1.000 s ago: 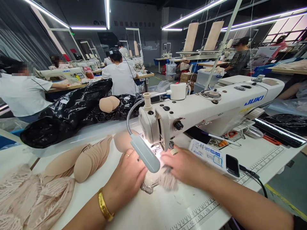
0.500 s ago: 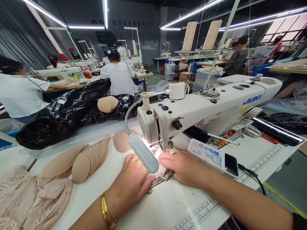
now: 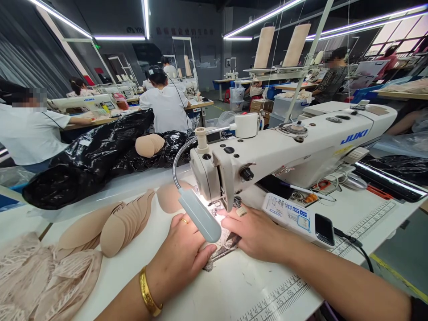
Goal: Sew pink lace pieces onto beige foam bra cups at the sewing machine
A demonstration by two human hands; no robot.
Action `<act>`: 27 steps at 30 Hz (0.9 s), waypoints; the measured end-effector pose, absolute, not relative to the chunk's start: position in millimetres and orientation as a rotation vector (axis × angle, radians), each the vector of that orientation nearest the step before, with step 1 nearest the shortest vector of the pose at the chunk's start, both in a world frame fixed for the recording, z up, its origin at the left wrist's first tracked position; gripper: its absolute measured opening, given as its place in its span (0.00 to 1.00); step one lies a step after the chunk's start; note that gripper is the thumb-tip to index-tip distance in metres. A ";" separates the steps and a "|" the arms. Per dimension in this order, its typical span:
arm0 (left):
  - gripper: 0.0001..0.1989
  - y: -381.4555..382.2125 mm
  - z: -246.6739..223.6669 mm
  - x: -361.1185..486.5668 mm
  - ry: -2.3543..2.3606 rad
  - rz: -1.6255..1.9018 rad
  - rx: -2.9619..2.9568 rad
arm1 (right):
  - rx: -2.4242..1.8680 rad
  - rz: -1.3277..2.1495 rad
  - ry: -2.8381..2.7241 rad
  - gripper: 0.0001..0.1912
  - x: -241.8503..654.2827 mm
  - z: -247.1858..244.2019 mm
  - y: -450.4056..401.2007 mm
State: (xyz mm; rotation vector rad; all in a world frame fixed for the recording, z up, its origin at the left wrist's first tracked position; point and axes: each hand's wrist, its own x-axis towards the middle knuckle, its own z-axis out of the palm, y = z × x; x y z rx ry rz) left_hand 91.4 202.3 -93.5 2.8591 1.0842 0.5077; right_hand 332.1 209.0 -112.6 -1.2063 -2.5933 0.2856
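Under the head of a white sewing machine (image 3: 267, 151), a piece of pale lace fabric (image 3: 223, 243) lies on the needle plate. My left hand (image 3: 182, 247) rests flat at the left of it, fingers spread, its fingertips partly behind the grey lamp (image 3: 200, 216). Right of the needle, my right hand (image 3: 254, 234) is on the fabric with its index finger stretched out. Dark pointed blades (image 3: 232, 240) show under the right fingers, seemingly held in the curled fingers. A beige pad (image 3: 172, 197) lies beyond my left hand.
Stacked beige pads (image 3: 127, 223) and a heap of lace fabric (image 3: 43, 276) lie at the left. Black plastic bags (image 3: 90, 156) stand behind the table edge. A box (image 3: 289, 216) with a dark-screened device (image 3: 323, 228) sits at the right. People work at machines beyond.
My right hand's fingers have shifted slightly, and more of the lace shows beside the blades. The left hand has hardly moved.
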 end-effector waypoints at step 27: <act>0.14 196.0 -94.1 92.5 1.153 0.484 2.773 | -1.273 0.355 -2.586 0.13 329.6 -107.6 206.9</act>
